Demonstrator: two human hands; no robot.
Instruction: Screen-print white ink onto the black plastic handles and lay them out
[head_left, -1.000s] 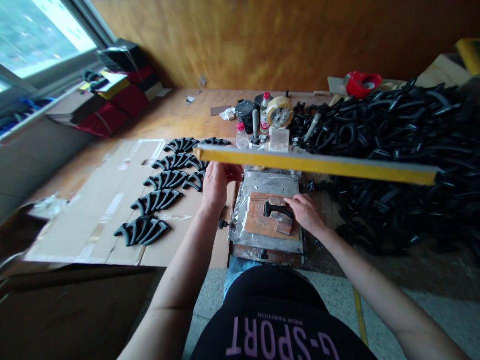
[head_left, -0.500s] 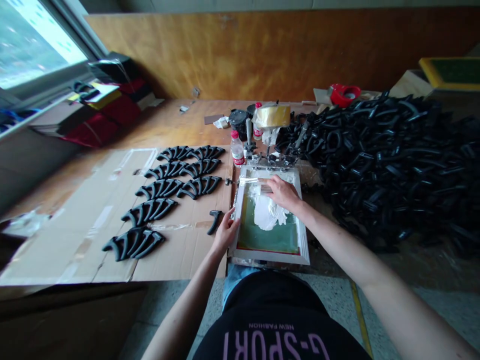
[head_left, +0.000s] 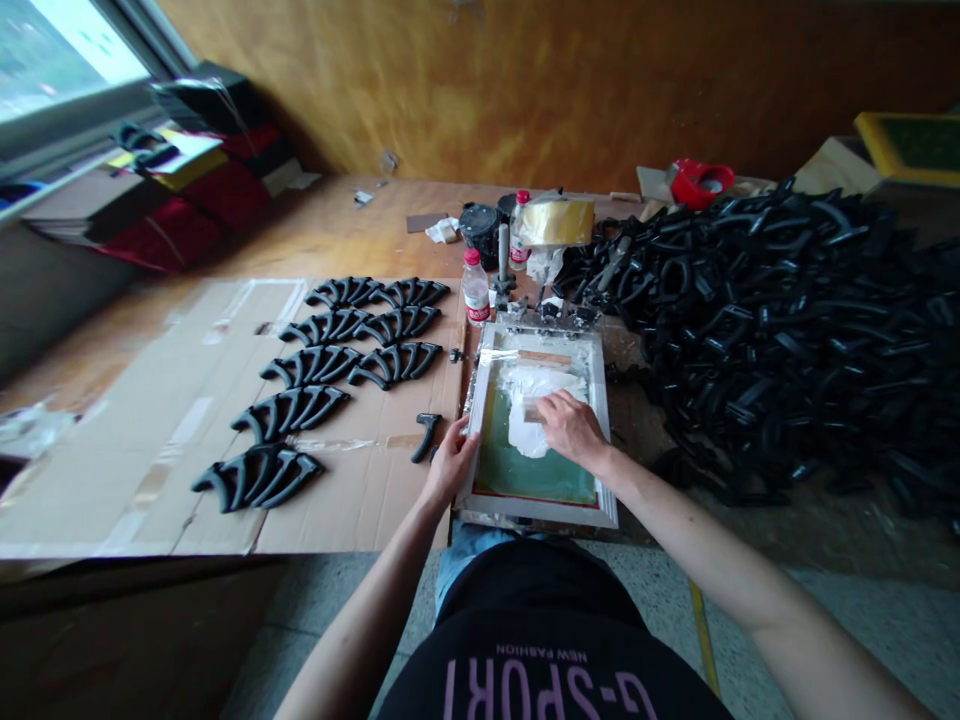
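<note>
A silkscreen frame with green mesh lies flat before me, white ink spread over its upper and middle mesh. My right hand is closed on a small squeegee, whose blade stands in the ink. My left hand holds the frame's left edge, thumb on top and the other fingers partly hidden. Just left of that hand, one black curved handle-like part lies on the cardboard, with a bit of another dark piece beside my fingers. The frame's far end meets a metal hinge clamp.
Fanned groups of black parts lie on the cardboard at left. A large heap of black parts covers the right side. Behind the clamp stand two red-capped bottles, a dark tub and a red tape dispenser.
My right hand has drawn the squeegee toward me, from the frame's far end to the middle of the mesh. My left hand stays at the frame's edge. The view has tilted slightly.
</note>
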